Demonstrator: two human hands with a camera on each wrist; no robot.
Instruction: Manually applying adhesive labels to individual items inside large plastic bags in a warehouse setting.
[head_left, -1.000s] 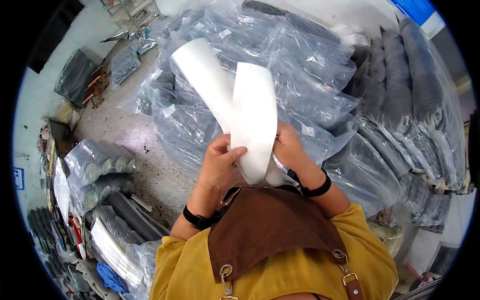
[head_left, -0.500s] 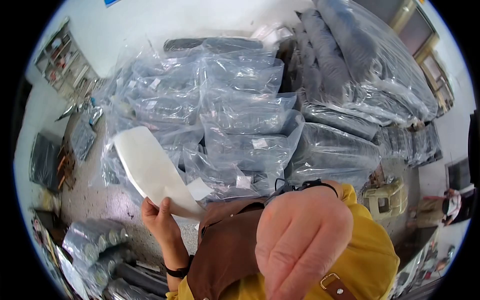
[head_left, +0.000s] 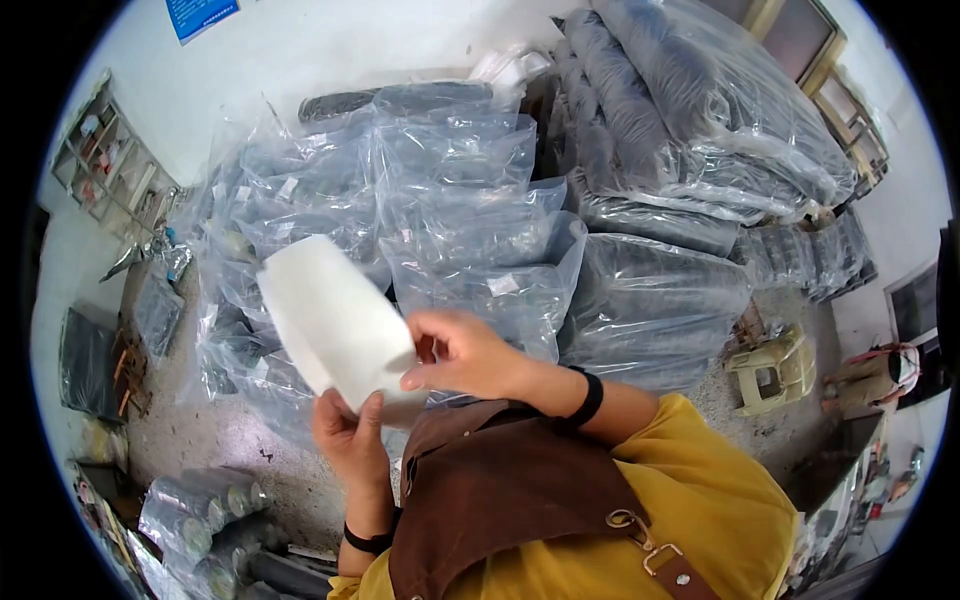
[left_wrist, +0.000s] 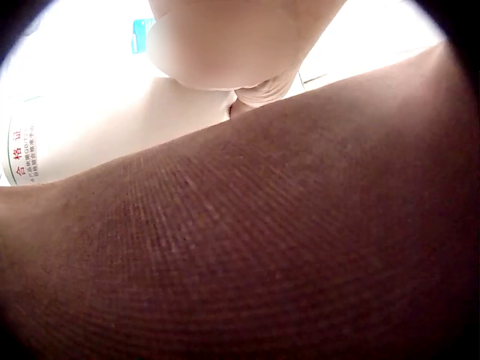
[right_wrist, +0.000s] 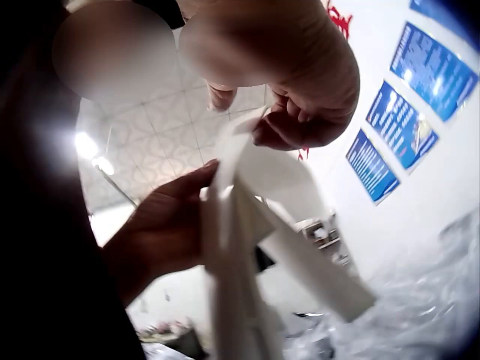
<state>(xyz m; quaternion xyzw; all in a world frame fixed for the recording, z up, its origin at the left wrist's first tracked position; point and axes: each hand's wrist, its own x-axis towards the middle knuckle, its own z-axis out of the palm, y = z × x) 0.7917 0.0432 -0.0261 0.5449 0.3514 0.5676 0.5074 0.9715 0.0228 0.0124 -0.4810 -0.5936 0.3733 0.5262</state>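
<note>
A broad white strip of labels (head_left: 335, 310) is bent over into a loop in front of the brown apron. My left hand (head_left: 350, 440) grips its near end, thumb on top. At the strip's right edge is my right hand (head_left: 465, 355), fingers curled and thumb against the edge. From the right wrist view, the strip (right_wrist: 281, 172) curves over with loose tails hanging, and the right hand's fingertips (right_wrist: 274, 135) meet its upper edge. Red and dark printing shows on the label strip (left_wrist: 56, 146) in the left wrist view.
Beyond the hands, clear plastic bags (head_left: 460, 240) with grey contents are stacked high. Long dark bagged rolls (head_left: 640, 100) lie at the right. A yellowish plastic stool (head_left: 770, 370) stands on the floor, and bagged rolls (head_left: 200, 510) lie at the lower left.
The right hand first left the strip and came up close to the head camera; now it is back at the strip's right edge. The left hand kept its grip throughout. The view swung rightward.
</note>
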